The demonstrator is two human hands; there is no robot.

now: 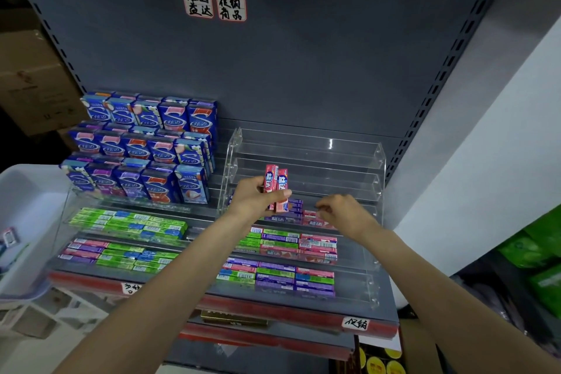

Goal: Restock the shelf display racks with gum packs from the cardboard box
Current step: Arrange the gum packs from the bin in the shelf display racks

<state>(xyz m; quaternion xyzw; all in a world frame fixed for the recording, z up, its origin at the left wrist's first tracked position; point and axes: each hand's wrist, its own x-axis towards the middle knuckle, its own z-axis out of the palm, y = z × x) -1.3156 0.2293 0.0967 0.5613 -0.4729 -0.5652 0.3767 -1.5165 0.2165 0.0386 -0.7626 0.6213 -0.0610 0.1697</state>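
My left hand [258, 197] grips a small bundle of pink gum packs [275, 181], held upright in front of the clear acrylic tiered rack [306, 158] on the right of the shelf. My right hand [340, 211] hovers over the rack's middle tier with fingers loosely curled by the pink and purple packs [299, 212] lying there; whether it pinches one I cannot tell. The rack's upper tiers hold nothing. Lower tiers carry green, pink and purple packs [288, 241]. No cardboard box of gum shows near my hands.
A second clear rack [66, 206] on the left holds blue gum boxes [158, 143] above and green packs [127, 222] below. A white plastic bin [24, 206] stands at far left, brown cartons [33, 79] behind it. Green bags [537, 249] sit at right.
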